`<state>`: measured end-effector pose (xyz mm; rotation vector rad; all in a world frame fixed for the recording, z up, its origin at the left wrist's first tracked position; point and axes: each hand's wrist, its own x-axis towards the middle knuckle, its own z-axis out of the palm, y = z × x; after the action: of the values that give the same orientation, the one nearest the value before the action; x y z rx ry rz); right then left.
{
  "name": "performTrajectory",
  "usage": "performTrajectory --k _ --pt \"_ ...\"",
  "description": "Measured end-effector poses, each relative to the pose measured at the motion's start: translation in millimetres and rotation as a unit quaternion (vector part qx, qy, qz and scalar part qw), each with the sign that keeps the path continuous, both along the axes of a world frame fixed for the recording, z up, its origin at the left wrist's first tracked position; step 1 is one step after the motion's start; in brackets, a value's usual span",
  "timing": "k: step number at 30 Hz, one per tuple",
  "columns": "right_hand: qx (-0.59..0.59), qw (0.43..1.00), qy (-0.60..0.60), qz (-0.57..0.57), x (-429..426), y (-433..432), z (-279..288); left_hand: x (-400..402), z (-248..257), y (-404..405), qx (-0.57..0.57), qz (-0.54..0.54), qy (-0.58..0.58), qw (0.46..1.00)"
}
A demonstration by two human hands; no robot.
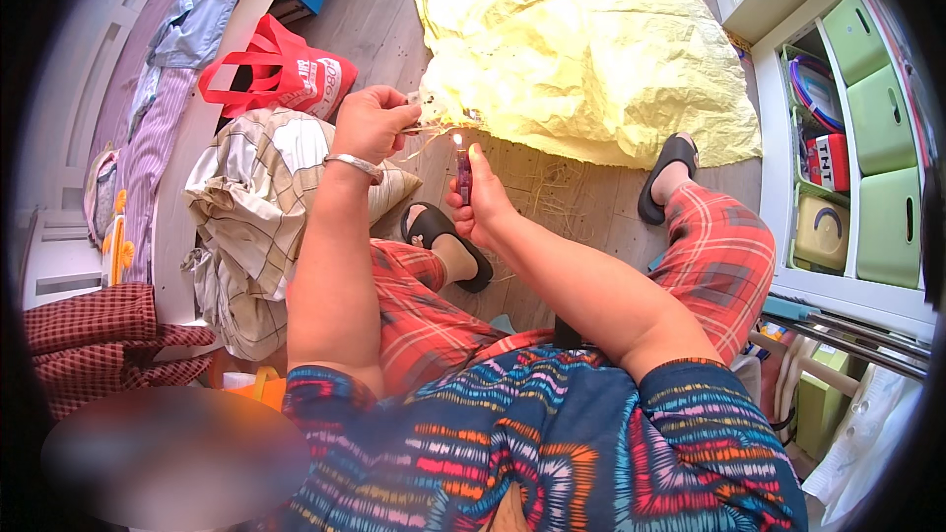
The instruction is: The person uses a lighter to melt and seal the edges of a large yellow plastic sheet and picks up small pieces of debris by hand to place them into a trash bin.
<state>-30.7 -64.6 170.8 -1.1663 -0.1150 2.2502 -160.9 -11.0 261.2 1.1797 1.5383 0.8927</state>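
My left hand (375,122), with a bangle at the wrist, pinches a small thing with frayed, pale strands (436,127) trailing to the right; what it is I cannot tell. My right hand (479,199) grips a dark purple lighter (464,176) upright, thumb near its top. A small flame (457,139) burns above the lighter, just below the strands. Close beyond both hands lies a large crumpled yellow cloth or sheet (591,52), brightly lit, its near edge close to the strands.
Loose fibres (554,196) lie on the wooden floor between my black slippers (452,244). At left are a red bag (318,77) and bundled checked fabric (259,192). A shelf unit with green bins (883,125) stands at right. A blurred patch covers the lower left.
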Motion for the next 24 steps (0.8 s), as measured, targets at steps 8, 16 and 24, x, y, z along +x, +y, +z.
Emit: performTrajectory --k 8,16,24 --pt "0.018 1.000 0.012 0.004 -0.7 2.6 7.4 -10.1 1.4 2.0 -0.060 -0.003 -0.111 0.992" --pt "0.026 0.999 0.031 0.011 -2.6 4.9 10.6 -10.9 1.7 1.3 -0.074 0.006 -0.159 0.984" --pt "0.021 1.000 0.018 0.010 -5.6 3.8 11.4 -15.4 2.5 1.3 -0.073 -0.008 -0.177 0.981"
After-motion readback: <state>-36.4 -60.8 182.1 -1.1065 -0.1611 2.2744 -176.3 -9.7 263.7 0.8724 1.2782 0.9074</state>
